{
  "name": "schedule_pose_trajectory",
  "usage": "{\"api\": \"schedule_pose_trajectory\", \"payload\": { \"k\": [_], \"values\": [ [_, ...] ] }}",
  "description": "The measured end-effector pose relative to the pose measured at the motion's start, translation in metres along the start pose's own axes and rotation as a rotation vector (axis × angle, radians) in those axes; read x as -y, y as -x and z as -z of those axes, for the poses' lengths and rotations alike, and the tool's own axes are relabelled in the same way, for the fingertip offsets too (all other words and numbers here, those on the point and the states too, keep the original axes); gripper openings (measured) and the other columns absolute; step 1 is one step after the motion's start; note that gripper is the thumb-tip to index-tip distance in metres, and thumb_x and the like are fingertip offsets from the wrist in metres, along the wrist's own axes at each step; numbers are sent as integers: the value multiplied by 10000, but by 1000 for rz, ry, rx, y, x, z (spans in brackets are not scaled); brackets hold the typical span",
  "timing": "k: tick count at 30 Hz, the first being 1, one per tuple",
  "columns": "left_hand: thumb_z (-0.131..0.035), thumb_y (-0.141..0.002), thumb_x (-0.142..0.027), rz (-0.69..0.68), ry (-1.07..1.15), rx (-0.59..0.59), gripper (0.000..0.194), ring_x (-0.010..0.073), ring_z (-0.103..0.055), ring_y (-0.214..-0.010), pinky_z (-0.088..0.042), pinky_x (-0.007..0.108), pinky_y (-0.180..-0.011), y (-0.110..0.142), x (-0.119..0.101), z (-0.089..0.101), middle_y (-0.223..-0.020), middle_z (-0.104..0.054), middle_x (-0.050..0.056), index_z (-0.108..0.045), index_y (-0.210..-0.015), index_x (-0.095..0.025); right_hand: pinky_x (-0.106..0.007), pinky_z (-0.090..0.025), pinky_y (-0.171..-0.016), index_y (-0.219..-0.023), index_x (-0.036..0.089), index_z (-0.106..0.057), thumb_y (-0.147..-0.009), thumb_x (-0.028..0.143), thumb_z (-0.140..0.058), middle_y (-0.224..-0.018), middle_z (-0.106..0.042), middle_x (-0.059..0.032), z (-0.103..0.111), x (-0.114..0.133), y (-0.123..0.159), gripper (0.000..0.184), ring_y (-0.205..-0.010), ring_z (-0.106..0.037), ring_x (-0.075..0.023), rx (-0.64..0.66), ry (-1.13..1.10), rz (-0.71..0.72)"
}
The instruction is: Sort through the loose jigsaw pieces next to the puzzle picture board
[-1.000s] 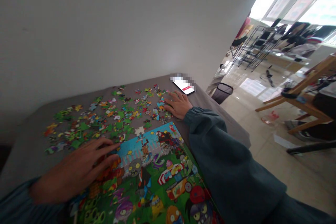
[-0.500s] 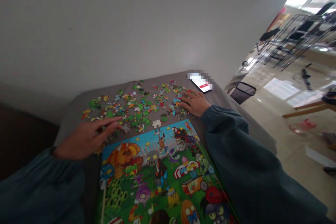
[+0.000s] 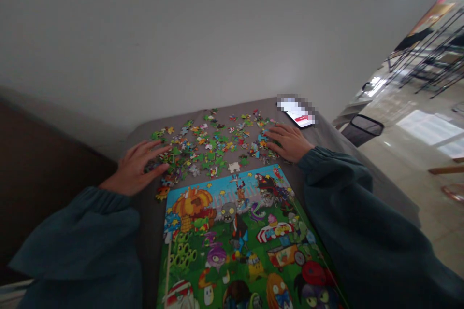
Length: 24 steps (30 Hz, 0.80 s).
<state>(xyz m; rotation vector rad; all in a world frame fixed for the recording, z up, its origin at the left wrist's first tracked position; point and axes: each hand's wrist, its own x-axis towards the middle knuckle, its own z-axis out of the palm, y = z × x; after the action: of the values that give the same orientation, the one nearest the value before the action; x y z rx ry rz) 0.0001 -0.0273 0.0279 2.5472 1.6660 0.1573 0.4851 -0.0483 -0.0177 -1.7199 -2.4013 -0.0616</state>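
Loose jigsaw puzzle pieces (image 3: 212,147) lie scattered over the grey cloth, many of them green. My left hand (image 3: 139,166) rests at the left edge of the pile, its fingers spread and curved around some pieces. At the pile's right side, my right hand (image 3: 288,142) lies palm down with fingers apart, touching or just over several pieces. Whether a piece sits under either palm is hidden. Nearer to me is a colourful cartoon puzzle picture (image 3: 235,241) with plants and zombies, its lower edge cut off by the frame.
A phone (image 3: 295,112) with a lit screen lies at the table's back right corner. The grey tablecloth (image 3: 380,188) hangs over the right edge. A pale wall (image 3: 203,34) stands right behind the table. On the right are a shiny floor, a dark-framed bin (image 3: 362,128) and metal racks (image 3: 438,58).
My left hand has moved back to the pile's left edge, and its fingers have spread. My right hand stays by the same pieces. The whole view has shifted, so the table appears further right.
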Motion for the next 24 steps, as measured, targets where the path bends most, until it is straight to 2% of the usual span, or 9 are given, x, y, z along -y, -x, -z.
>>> {"api": "schedule_pose_trajectory", "payload": {
  "k": [4,7,11,19,24],
  "values": [
    [-347,-996,-620,8,0,-11,645,361,-292,-1570,-228,569,-1286,6,10,2,-1662,-421,79,-543,-1502,-271,-568,-395,-1166,-1418,255,-667,-1074,503,-397,-1514,-613,-95,-4,-1,1,502,-1475,-434,-362,-11,26,-54],
    [-391,-942,-736,-32,26,68,770,404,-221,-1595,-231,603,-1277,7,13,-2,-1709,-345,94,-515,-1538,-264,-568,-405,-1151,-1368,251,-700,-1073,509,-396,-1494,-625,-105,-3,-1,1,496,-1464,-440,-369,-26,44,-65],
    [-414,-879,-830,-77,56,146,844,398,-168,-1615,-235,609,-1274,6,11,-11,-1738,-296,49,-477,-1568,-346,-555,-408,-1145,-1255,246,-757,-1071,501,-410,-1452,-653,-103,-2,-2,0,468,-1429,-470,-349,-58,32,-64],
    [-445,-948,-690,71,-13,199,719,430,-78,-1626,-199,682,-1239,5,-11,-20,-1764,-234,30,-421,-1601,-390,-541,-395,-1170,-1328,194,-725,-1050,459,-449,-1431,-665,-131,4,-4,0,473,-1399,-489,-341,-121,-4,-67],
    [-426,-967,-681,112,-44,150,733,438,-66,-1625,-179,668,-1234,2,-23,-26,-1765,-230,38,-352,-1631,-379,-619,-374,-1144,-1301,273,-748,-1040,490,-452,-1524,-595,-93,8,-4,2,451,-1457,-392,-391,-141,-2,-130]
  ]
}}
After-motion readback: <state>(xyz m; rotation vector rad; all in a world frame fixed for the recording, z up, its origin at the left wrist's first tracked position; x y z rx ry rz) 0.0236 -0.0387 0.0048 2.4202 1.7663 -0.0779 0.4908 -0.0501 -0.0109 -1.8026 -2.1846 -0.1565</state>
